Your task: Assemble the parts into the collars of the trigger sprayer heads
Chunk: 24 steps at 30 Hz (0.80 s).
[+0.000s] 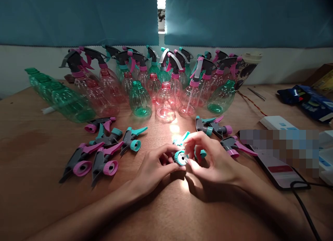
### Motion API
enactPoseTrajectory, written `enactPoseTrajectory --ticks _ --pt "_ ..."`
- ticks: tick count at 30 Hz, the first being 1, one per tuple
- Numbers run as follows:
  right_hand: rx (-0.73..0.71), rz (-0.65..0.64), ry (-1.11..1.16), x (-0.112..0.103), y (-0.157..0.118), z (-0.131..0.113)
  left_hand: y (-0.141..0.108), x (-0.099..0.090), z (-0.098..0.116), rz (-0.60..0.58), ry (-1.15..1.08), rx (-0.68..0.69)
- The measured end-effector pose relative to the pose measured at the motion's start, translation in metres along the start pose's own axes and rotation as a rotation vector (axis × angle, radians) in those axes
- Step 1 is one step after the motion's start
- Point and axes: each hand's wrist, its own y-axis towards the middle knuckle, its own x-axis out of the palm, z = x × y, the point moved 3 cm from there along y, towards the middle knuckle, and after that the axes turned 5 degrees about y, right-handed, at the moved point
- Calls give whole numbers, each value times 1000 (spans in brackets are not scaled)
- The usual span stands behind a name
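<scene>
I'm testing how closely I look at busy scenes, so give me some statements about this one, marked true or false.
1. The left hand holds a teal sprayer. True.
2. Every bottle wears a sprayer. False: the front middle green bottle has none.
3. A phone lies right of the right hand. True.
4. The right hand is well away from the teal sprayer. False: it is right at it.
5. Loose sprayers lie on both sides of the hands. True.
6. All loose sprayers have teal parts. False: several have pink ones instead.
</scene>
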Motion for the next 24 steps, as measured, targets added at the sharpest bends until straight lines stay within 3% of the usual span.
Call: enactPoseTrajectory --ticks 7,15,24 --pt "-38 -79 -70 -3 2 -3 1 0 0 8 -28 -9" --pt "-62 -17 -188 -3 2 -3 0 -1 -3 31 -17 -16" --pt "-37 16 -253 1 3 -5 -2 -4 1 102 184 127"
